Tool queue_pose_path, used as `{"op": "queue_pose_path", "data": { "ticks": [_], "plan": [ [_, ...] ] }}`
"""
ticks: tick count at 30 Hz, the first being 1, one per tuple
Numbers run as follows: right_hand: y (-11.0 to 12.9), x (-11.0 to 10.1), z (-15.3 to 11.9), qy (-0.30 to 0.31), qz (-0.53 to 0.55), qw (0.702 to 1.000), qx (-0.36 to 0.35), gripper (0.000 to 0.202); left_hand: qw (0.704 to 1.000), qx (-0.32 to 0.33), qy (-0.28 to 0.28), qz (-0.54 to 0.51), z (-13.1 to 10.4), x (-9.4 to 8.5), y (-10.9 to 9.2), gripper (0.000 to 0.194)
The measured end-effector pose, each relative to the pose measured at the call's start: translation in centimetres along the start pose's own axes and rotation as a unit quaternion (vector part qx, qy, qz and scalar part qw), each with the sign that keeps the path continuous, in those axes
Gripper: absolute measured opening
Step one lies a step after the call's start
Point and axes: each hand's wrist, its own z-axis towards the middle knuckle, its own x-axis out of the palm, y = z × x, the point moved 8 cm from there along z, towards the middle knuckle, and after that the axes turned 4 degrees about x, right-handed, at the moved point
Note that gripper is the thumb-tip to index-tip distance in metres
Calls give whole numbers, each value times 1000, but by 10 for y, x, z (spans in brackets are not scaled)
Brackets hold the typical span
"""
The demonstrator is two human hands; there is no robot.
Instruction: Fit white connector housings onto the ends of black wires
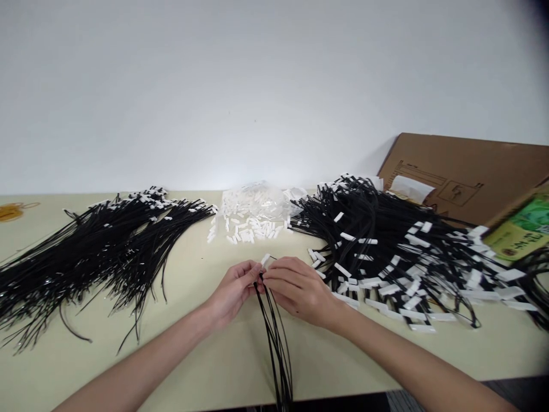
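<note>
At the middle of the table's near side, my left hand (234, 289) pinches a small white plastic connector (265, 259) between thumb and fingers. My right hand (300, 292) meets it there, its fingers closed on the upper ends of several thin black wires (274, 349). Those wires hang down from between both hands and run over the front edge of the table. The fingertips hide where the wires meet the connector.
Loose white connectors (253, 230) lie beyond my hands, by a clear plastic bag (257, 200). Black wires are piled at the left (98, 246); another pile (360, 217) with white pieces spreads at the right. A cardboard box (454, 171) and a green-yellow package (525, 226) stand far right.
</note>
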Motion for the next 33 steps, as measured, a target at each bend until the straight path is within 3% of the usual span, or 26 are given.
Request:
{"op": "queue_pose_path", "data": {
  "ticks": [3,7,10,13,16,20,22,25,28,33],
  "plan": [
    [-18,-7,4,-19,174,975,137,17,1000,3,-18,6,1,-3,-1,19],
    [-51,-17,-2,-82,380,859,334,8,999,-4,-46,22,2,-9,-2,22],
    [-72,-39,-8,-191,478,767,383,8,998,-12,-55,27,2,-11,-2,22],
    [-90,-68,-13,-287,482,732,386,7,997,-8,-62,37,1,-12,-3,22],
    [-99,-97,-17,-359,406,751,376,11,994,2,-76,73,1,-12,-7,22],
    [-84,-121,-15,-381,186,844,327,15,994,9,-78,73,0,-10,-8,21],
    [-69,-114,-7,-325,85,893,299,9,996,9,-73,57,-1,-9,-7,20],
    [-57,-80,3,-174,45,937,300,10,997,13,-71,32,0,-9,-6,18],
    [-53,-46,2,-56,57,942,325,17,997,17,-69,10,1,-10,-5,17],
    [-47,-22,-1,26,18,950,309,17,998,15,-64,-14,1,-9,-5,16]
  ]
}}
